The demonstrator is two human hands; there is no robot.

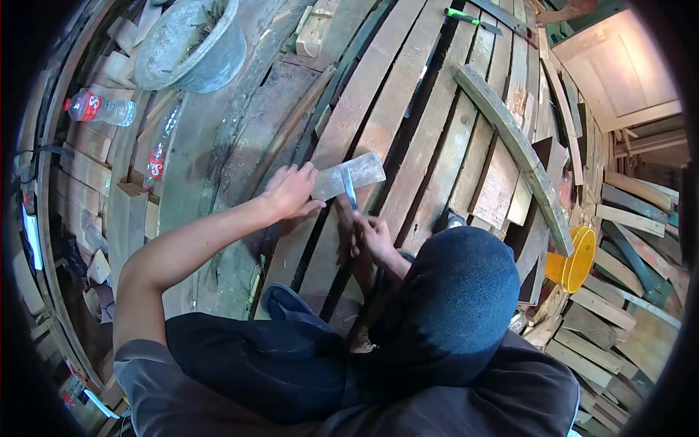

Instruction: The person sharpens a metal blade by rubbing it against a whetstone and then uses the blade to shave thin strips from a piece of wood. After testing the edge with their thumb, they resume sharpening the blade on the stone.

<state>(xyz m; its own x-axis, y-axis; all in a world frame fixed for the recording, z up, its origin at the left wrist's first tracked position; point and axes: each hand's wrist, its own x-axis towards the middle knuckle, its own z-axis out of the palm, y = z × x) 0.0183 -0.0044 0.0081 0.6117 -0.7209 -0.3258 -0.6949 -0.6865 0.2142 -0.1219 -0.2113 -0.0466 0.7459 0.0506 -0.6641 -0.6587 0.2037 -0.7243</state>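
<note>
My left hand grips the near left end of a pale grey rectangular block that looks like a sharpening stone, with the thumb along its lower side. The stone rests at a slant on the wooden planks. My right hand is closed around the lower part of a narrow metal blade that looks like a chisel. The blade's upper end lies against the stone's face, and its lower part is hidden in my fingers. Dark blue cloth covers a rounded shape just right of this hand.
Gaps run between the planks. A curved timber lies to the right, near a yellow bucket. A green-handled tool is at the far edge. On the left are a grey basin, a plastic bottle and wood offcuts.
</note>
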